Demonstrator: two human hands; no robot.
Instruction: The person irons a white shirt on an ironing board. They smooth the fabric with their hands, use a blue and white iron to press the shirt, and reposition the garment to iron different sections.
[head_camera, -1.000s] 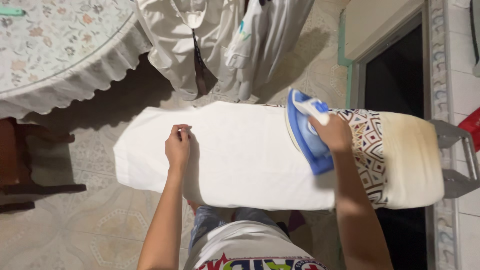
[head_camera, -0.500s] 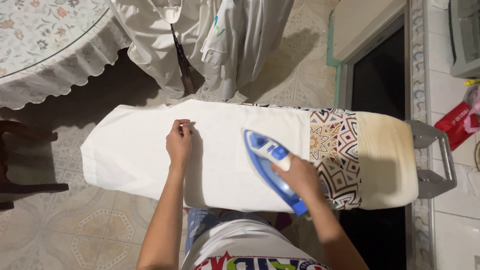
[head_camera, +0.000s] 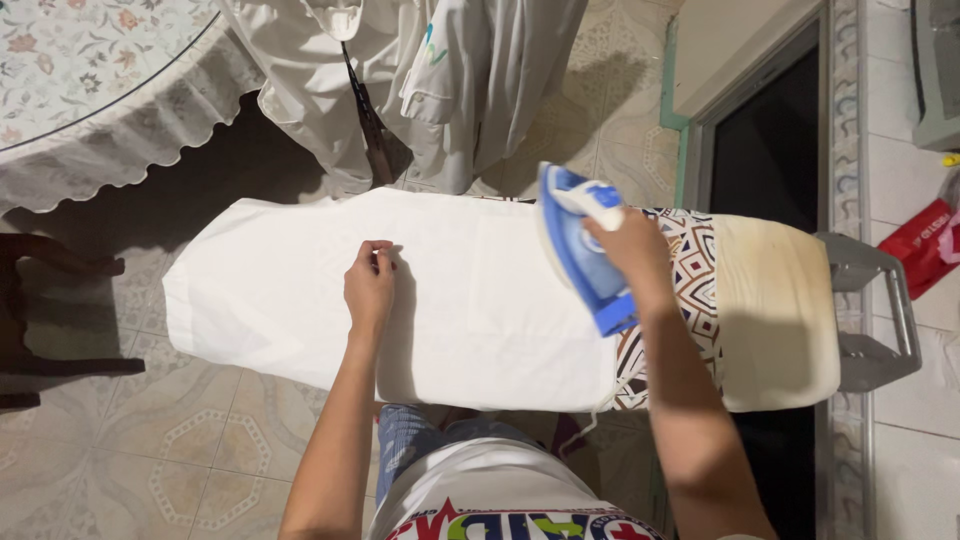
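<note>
Two hands work: left hand (head_camera: 369, 288) pins white cloth (head_camera: 300, 290) flat; right hand (head_camera: 632, 250) grips blue iron (head_camera: 575, 245). Best keep cloth taut, strokes slow.

1. The right hand (head_camera: 630, 250) wraps the blue iron (head_camera: 580, 245) so that the handle is hidden under the palm, and the right fingers cannot be seen.
2. The white cloth (head_camera: 300, 290) covers most of the ironing board (head_camera: 780, 300); the board's narrow end and its legs are out of sight.
3. The left hand (head_camera: 370, 285) is seen from the back; whether its fingers (head_camera: 380, 255) pinch the cloth or only press on it cannot be told.
4. The round surface with the flowered tablecloth (head_camera: 90, 110) is cut off by the top and left edges.
5. The hanging pale garments (head_camera: 420, 80) run out past the top edge.
6. The red bag (head_camera: 925, 245) is cropped at the right edge.
7. The dark wooden chair (head_camera: 40, 320) is cropped at the left edge.
</note>
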